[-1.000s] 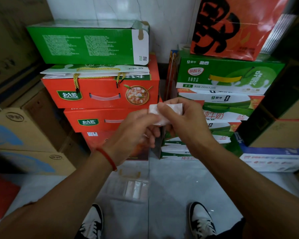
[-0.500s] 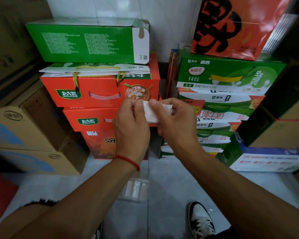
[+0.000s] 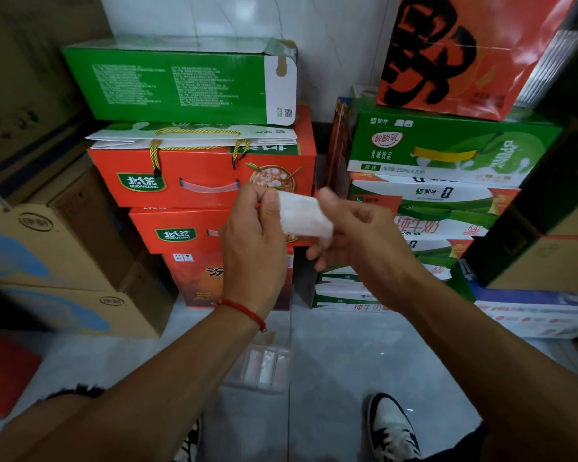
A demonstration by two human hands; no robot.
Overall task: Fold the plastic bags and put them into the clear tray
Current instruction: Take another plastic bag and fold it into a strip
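Note:
A white plastic bag (image 3: pixel 302 215), folded into a small flat strip, is held at chest height between both hands. My left hand (image 3: pixel 252 245) pinches its left end with thumb and fingers. My right hand (image 3: pixel 361 238) holds its right end, thumb on top and fingers curled beneath. The clear tray (image 3: pixel 259 366) lies on the pale floor below my left wrist, with several folded bags inside; my forearm hides its left part.
Stacked red and green gift boxes (image 3: pixel 201 175) stand ahead, milk cartons (image 3: pixel 441 151) to the right, brown cardboard boxes (image 3: pixel 64 255) to the left. A red item (image 3: pixel 4 371) lies on the floor at far left. My shoe (image 3: pixel 392 428) is at the bottom.
My hands have drawn slightly apart, and the folded bag now lies stretched out between them as a longer strip. The left hand turned, its thumb now on the bag's left end.

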